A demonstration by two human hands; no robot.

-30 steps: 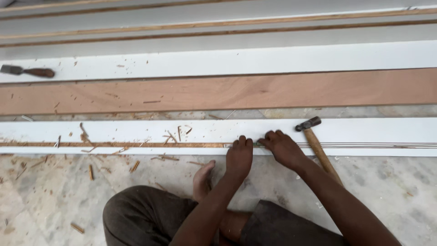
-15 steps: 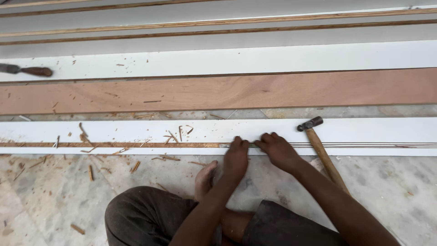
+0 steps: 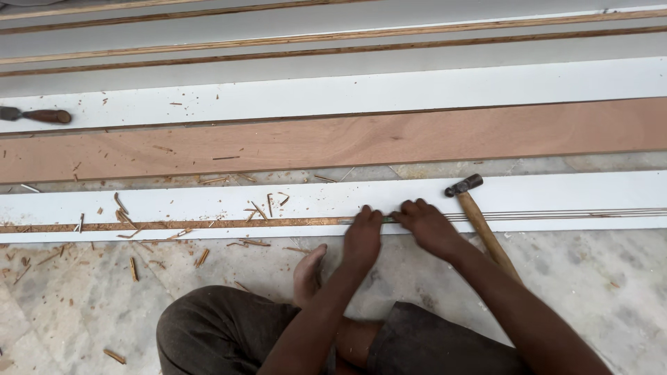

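Both my hands on the grooved white board, a thin green-tinted tool pinched between them.

White laminated board [image 3: 208,205] runs left to right across the floor in front of me, its long axis level with the frame; a chipped brown groove [image 3: 174,224] runs along its near edge. Left hand [image 3: 363,239] lies knuckles up on that groove, fingers curled and pressed together. Right hand [image 3: 429,226] just beside it, fingers closed on the small tool [image 3: 386,220], which lies along the groove; too little shows to name it. Hammer [image 3: 479,219] rests just right of my right hand, head on the board, handle angled toward me. Bare plywood plank [image 3: 347,139] lies beyond the board, parallel. Wood chips [image 3: 201,258] litter the pale stone floor [image 3: 611,278]. I sit cross-legged, forearms reaching forward.
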